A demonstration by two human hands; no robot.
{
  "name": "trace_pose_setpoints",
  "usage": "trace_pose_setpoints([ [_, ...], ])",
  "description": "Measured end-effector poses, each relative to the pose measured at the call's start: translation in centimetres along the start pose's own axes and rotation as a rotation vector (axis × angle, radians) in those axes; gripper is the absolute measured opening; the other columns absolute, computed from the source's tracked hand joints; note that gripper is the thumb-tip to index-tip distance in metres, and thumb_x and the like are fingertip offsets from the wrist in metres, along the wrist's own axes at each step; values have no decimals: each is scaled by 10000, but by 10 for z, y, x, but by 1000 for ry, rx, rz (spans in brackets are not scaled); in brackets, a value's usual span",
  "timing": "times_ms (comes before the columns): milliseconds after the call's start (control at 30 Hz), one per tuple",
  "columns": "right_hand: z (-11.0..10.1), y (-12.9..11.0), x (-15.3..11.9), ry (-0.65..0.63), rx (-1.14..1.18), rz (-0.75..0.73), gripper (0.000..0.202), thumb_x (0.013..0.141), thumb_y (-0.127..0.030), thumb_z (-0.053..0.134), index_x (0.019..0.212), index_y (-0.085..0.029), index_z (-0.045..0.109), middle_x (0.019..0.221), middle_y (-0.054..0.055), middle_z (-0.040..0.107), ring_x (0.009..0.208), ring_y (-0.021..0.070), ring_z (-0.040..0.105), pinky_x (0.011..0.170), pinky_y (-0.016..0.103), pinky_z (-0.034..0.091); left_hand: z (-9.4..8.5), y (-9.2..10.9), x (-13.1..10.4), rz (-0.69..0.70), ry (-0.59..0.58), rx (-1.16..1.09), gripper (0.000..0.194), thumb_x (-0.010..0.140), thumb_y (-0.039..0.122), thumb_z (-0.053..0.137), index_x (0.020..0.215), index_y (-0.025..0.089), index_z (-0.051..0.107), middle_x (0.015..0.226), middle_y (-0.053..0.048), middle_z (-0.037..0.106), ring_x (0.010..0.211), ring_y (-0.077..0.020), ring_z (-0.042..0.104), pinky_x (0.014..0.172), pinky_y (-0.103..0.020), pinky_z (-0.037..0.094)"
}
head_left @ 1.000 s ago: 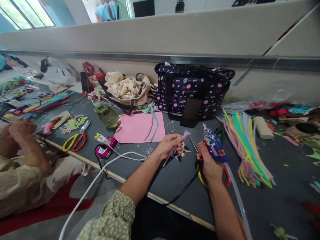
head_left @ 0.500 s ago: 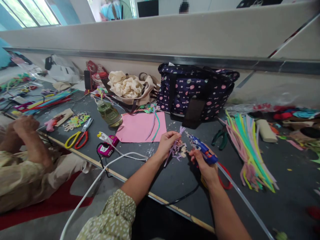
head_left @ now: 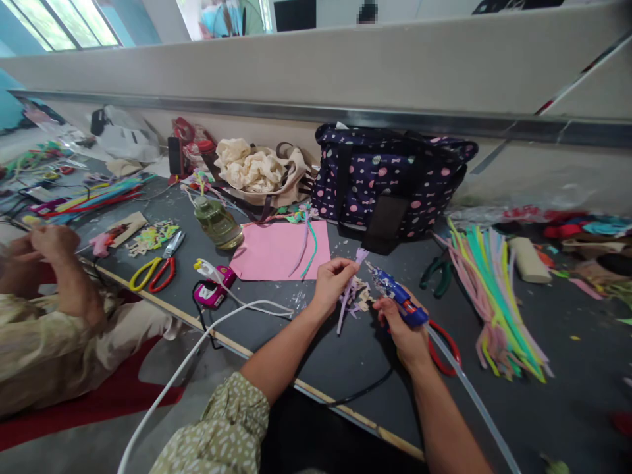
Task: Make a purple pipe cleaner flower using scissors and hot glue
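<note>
Between the thumb and fingers of my left hand (head_left: 332,284) is a purple pipe cleaner (head_left: 345,301), its tuft pointing up and its tail hanging down. My right hand (head_left: 405,332) is wrapped round a blue glue gun (head_left: 393,289), whose nozzle points at the pipe cleaner's upper part. Whether nozzle and pipe cleaner touch, I cannot tell. A long clear glue stick (head_left: 474,388) trails from the gun's back. Beneath my hands lies a small pile of purple and beige scraps (head_left: 364,297). Red-handled scissors (head_left: 449,352) lie partly hidden behind my right hand.
Pink paper (head_left: 269,253) with two pipe cleaners lies ahead, near a bottle of liquid (head_left: 218,224) and a dark patterned bag (head_left: 375,174). At right are green pliers (head_left: 437,273) and bundled pipe cleaners (head_left: 494,296). A white cable (head_left: 197,342) crosses the table edge. Another person's hands (head_left: 54,243) are at left.
The purple pipe cleaner's hanging tail has swung to the right and hangs straighter. Both hands keep their grips, and the glue gun stays close to the pipe cleaner. The view has shifted slightly.
</note>
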State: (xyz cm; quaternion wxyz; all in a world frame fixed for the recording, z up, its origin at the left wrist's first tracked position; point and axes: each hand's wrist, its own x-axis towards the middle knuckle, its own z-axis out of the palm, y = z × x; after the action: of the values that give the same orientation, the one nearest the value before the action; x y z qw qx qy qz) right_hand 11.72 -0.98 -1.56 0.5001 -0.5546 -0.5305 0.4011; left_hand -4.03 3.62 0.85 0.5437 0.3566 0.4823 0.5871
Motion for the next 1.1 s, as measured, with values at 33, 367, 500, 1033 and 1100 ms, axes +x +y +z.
trace_pose_setpoints([
  [33,-1,3,0,-17,15,20,303,769,-512,669,833,-221,619,668,-6,656,490,126,538,456,245,422,0,0,0,-2,-4,1,279,668,412,717,710,144,652,523,54,470,484,-56,341,492,-204,259],
  [367,-1,4,1,-8,36,44,308,753,-504,691,819,-215,605,656,-9,645,471,119,514,447,249,396,0,-2,-1,15,-30,11,288,676,419,720,720,141,662,514,54,465,469,-51,329,482,-205,256],
  [500,-1,2,0,1,10,39,356,743,-541,685,823,-204,602,635,-13,637,461,112,494,431,238,365,0,-1,-2,24,-33,14,282,689,410,718,711,136,654,506,58,453,451,-45,310,465,-205,240],
  [1033,0,4,0,36,-28,34,352,731,-532,695,810,-200,609,592,-23,597,481,119,507,496,252,425,2,1,-4,23,-50,-3,303,690,424,724,696,130,646,482,60,435,427,-42,311,440,-211,210],
  [1100,0,5,0,47,-55,16,356,737,-539,686,808,-198,615,587,-21,595,481,122,514,495,255,432,2,2,-4,23,-49,-1,305,691,424,724,696,130,643,482,61,433,426,-42,309,435,-211,207],
])
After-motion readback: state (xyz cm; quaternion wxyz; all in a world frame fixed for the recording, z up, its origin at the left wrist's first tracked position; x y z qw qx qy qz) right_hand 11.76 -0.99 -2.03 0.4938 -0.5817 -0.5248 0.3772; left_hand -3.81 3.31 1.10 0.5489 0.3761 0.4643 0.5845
